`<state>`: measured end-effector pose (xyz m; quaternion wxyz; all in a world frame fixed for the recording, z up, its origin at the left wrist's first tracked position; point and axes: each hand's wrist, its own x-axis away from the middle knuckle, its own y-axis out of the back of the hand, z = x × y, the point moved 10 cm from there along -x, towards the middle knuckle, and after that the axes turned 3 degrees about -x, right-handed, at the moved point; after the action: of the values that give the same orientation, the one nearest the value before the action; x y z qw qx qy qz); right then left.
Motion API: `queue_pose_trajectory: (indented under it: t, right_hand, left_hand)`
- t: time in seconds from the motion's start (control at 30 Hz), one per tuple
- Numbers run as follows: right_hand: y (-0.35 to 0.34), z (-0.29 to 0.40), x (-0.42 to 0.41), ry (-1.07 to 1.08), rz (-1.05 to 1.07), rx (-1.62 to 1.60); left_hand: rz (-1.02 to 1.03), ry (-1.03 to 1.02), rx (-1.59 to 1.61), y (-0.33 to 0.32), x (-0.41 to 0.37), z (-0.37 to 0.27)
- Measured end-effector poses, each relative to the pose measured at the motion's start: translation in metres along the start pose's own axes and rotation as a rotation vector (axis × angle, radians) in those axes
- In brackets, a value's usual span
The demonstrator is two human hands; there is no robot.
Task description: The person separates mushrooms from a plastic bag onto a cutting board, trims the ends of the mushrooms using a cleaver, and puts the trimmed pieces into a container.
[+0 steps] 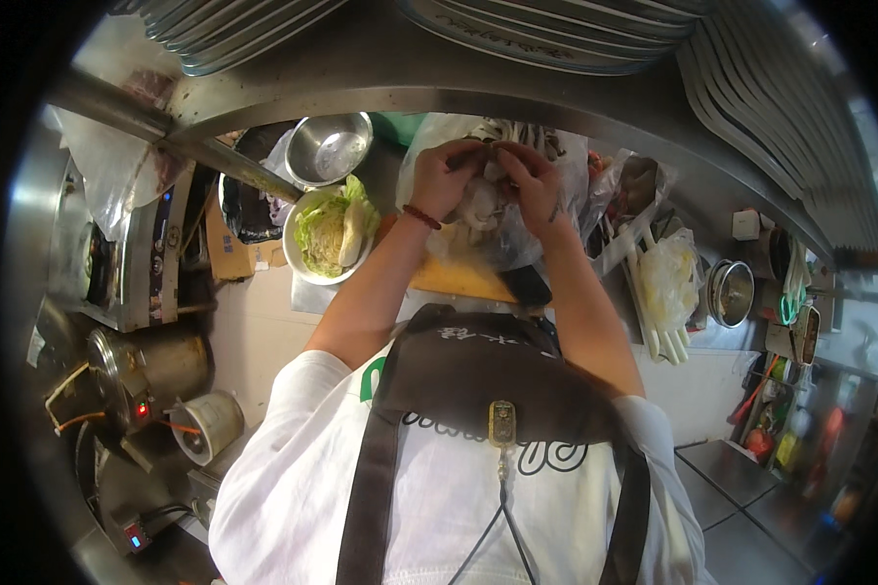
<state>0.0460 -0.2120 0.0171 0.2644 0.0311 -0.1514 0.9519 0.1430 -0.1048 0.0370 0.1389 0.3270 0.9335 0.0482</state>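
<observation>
My left hand and my right hand meet over a clear plastic bag. Their fingertips pinch a mushroom piece between them; its exact shape is partly hidden by the fingers. Inside the bag lie more mushrooms with pale stems and dark caps, which look like oyster mushrooms. Below the hands, nearer my body, is a yellow cutting board, partly covered by the bag. A dark flat blade, seemingly a cleaver, rests at the board's right end.
Left of my arm stand a white bowl with cut cabbage and a steel bowl. Bagged produce lies at right near steel bowls. A steel shelf edge with stacked plates overhangs the counter.
</observation>
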Motion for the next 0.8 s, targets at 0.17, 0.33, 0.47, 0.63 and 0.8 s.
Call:
queue_pose_trajectory:
  t: [0.17,0.33,0.47,0.63,0.8]
  right_hand:
    - [0.02,-0.014,-0.007,0.116,-0.137,0.084]
    - [0.077,-0.003,-0.005,0.175,-0.354,-0.256]
    - [0.035,0.018,-0.004,0.063,-0.11,0.371]
    - [0.015,0.034,-0.003,0.17,-0.132,0.479]
    - [0.053,0.01,-0.01,-0.019,-0.2,0.209]
  left_hand:
    - [-0.059,-0.013,-0.034,0.006,0.003,0.01]
    - [-0.138,0.11,-0.006,0.031,-0.001,0.026]
    - [0.054,-0.012,-0.055,0.008,-0.003,-0.001]
    - [0.097,-0.031,0.039,-0.004,-0.008,-0.007]
    - [0.157,-0.012,-0.251,0.006,-0.013,0.009]
